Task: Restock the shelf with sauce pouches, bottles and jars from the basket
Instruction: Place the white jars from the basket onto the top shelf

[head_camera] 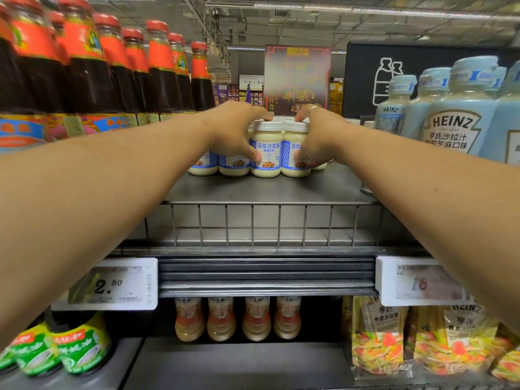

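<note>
price tags [112,284], black bottle sign [394,77], ceiling pipes [337,8]

Pale bottles [450,114] read HEINZ (twice); left price tag [112,285] shows 2.50.

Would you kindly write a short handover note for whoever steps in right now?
Left hand: grips the white-lidded sauce jars from the left, thumb on a label.
Right hand: grips the same cluster from the right.
Jars stand upright at mid-depth on the shelf, between dark sauce bottles and pale dressing bottles.
Done: this cluster is on the shelf.
Left: settle it, release; basket is out of view, so remaining stock unknown.
</note>
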Available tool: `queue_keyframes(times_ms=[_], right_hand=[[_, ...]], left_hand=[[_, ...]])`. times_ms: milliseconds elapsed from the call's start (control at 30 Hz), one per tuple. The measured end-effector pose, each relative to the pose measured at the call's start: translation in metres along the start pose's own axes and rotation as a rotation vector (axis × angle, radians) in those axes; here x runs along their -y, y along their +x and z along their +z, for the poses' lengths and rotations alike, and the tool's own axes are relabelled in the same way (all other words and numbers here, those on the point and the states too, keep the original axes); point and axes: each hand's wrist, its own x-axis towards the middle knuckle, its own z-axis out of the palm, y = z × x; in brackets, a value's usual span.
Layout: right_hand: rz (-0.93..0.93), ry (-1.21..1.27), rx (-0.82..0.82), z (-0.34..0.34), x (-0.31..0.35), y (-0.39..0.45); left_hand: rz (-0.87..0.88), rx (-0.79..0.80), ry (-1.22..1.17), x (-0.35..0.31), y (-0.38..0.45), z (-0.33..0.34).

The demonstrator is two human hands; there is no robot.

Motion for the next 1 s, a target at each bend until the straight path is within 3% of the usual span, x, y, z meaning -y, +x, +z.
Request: queue_keyframes(times_ms=[633,833,1000], right_hand=[[0.015,-0.12,-0.02,-0.008,0.008,-0.004],[-0.047,-0.22,-0.049,-0.044,0.033,-0.032],[-0.019,-0.128,-0.045,-0.055,0.042,-0.073]], left_hand=[[-0.091,-0.042,-0.042,-0.006,-0.024,-0.024],[-0.135,-0.079,-0.189,-0.006,-0.063,-0.064],[-0.124,-0.142,-0.423,0.001,-0.098,-0.062]])
